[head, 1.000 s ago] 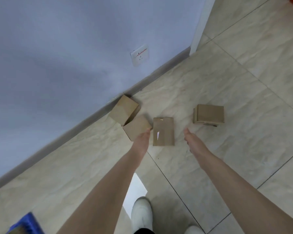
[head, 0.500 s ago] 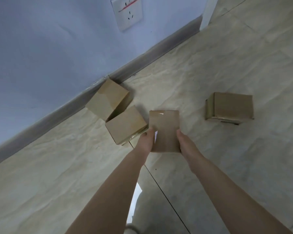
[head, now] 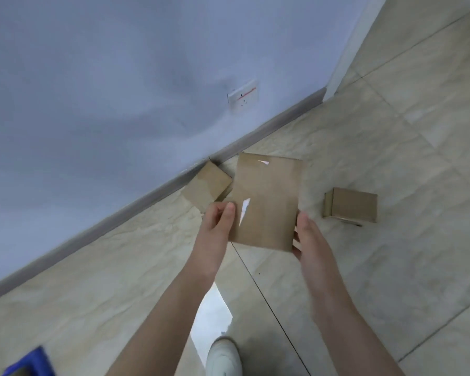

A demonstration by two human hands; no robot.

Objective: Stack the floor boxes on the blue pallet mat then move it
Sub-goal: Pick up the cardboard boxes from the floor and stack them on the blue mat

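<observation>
Brown flat cardboard box (head: 267, 202) with a strip of glossy clear tape down its top face is held off the floor between both hands, about centre of view, top face toward the camera. Left hand (head: 217, 222) grips the near-left edge, thumb pressed on the top face beside the tape glare, other fingers curled round the edge. Right hand (head: 311, 240) grips the near-right corner, thumb lying along the side edge, fingers wrapped underneath and mostly hidden. Both forearms bare, reaching forward.

Second brown cardboard box (head: 205, 185) sits on the floor against the grey skirting board (head: 136, 213); its right part is covered by the held box. Third brown cardboard box (head: 352, 203) lies flat on the beige tiled floor (head: 391, 267) to the right, well apart from the hands.

Blue pallet mat (head: 31, 360) shows only as a corner at the bottom-left edge, well apart from all the boxes. White wall socket (head: 243, 96) with a red stripe is on the pale blue-grey wall (head: 106, 90) above the skirting. White shoe (head: 224, 358) is at the bottom edge between the forearms.
</observation>
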